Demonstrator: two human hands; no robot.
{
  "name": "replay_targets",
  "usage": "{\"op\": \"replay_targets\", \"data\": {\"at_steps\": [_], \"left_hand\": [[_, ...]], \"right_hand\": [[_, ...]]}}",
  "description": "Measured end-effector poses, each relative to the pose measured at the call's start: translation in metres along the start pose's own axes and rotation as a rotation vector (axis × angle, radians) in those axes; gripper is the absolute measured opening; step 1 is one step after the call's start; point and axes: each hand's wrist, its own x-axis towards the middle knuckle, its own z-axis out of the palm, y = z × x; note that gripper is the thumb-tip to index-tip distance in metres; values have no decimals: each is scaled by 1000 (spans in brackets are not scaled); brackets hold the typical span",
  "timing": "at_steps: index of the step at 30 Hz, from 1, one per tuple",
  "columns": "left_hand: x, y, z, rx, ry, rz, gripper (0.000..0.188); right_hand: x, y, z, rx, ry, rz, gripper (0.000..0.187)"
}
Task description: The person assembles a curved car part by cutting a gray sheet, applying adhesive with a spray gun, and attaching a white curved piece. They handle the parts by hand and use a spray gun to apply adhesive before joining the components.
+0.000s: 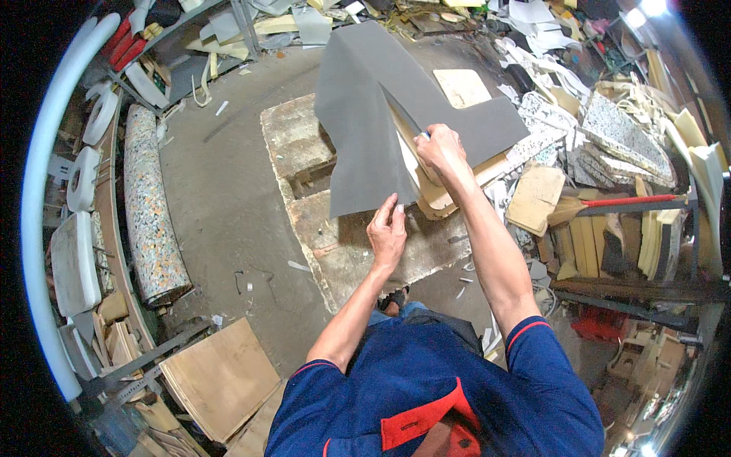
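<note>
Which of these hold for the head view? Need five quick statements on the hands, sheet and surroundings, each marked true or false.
1. The left hand is at the lower edge of the grey sheet. True.
2. The right hand is spread flat. False: it is closed around a small blue item, mostly hidden.
3. A speckled roll is left of the sheet. True.
4. A red-handled brush is left of both hands. False: it is to their right.
5. The sleeves are dark blue with red trim. True.
</note>
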Motion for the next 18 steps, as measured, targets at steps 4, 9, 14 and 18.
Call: {"op": "replay_targets", "data": {"at_steps": [4, 9, 14, 18], "left_hand": [[1, -2, -5, 28, 35, 92, 34], [-2, 6, -13, 186, 52, 94, 33], [-5, 13, -23, 236, 86, 75, 33], [-3, 10, -32, 278, 35, 20, 33]], "right_hand": [[32, -14, 2, -10, -133, 32, 43], [65, -29, 11, -1, -133, 46, 39], [84, -44, 14, 30, -138, 2, 39], [97, -59, 16, -36, -176, 33, 40]]}}
